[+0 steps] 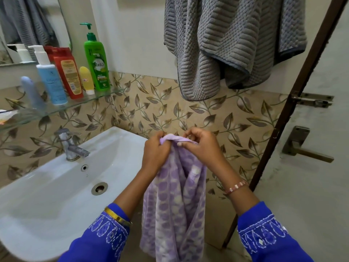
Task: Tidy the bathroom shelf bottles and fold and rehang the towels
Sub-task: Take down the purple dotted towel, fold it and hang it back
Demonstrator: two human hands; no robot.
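The purple towel, lilac with pale round spots, hangs straight down in front of the person, just right of the white sink. Its top edge is bunched between both hands at about the height of the sink's back rim. The left hand is closed in a fist around the left end of that edge, and the right hand pinches the right end with fingertips curled over the cloth; the 2 hands sit close together, nearly touching. Both arms wear blue sleeves with white stitching.

Above and to the right, a grey towel hangs loosely bunched against the wall, its lower corners drooping over the leaf-patterned tiles.

On the glass shelf at the left stand the bottles in a row: a green pump bottle at the right end, then a small yellow tube standing on its cap, a red bottle, a pale blue pump bottle and a bluish bottle that is blurred. A metal tap stands on the sink's rim below the shelf.
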